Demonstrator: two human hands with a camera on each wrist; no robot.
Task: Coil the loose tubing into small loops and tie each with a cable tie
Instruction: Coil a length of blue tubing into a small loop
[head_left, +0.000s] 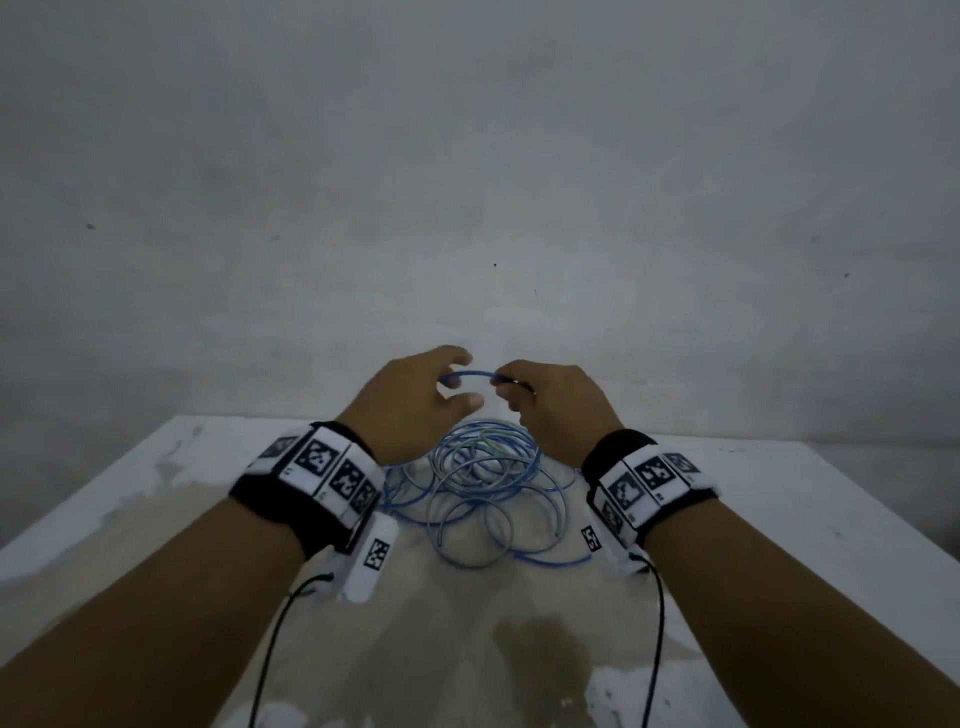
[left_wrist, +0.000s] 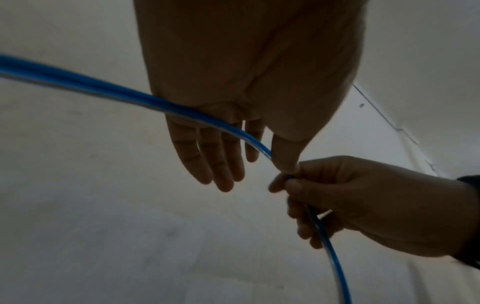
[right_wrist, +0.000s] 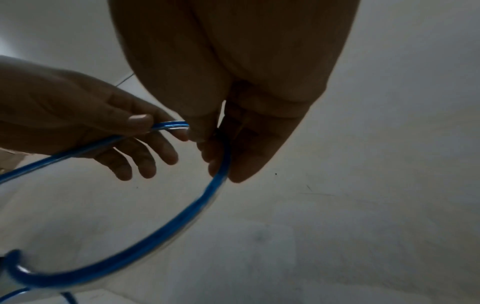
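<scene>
Head view shows both hands raised above the far part of the counter, close together, with a short arc of blue tubing stretched between them. The right hand has its fingers curled round the tubing, thumb and forefinger pinching it near their tips. The left hand pinches the same strand between thumb and forefinger, while its other fingers hang spread and fairly straight beneath.

That held stretch runs roughly left to right between the two hands, bowed slightly upward. From the right hand's grip it bends down and sweeps back in a wide curve toward the person; from the left hand it trails off toward that wrist. Whether an end of the tubing sits inside the right hand's grip I cannot tell.

Below the hands, the remaining tubing lies on the counter as a loose heap of overlapping rings, blue strands mixed with paler, clearer-looking ones, sprawling from under the hands back toward the wrists.

Each wrist carries a black band with white squares printed in black patterns, and a thin black cord hangs from each.

The counter is pale and whitish with a wide tan, worn patch and a darker stain near its front. Behind it stands a plain grey wall, scuffed and speckled, in dim light.
</scene>
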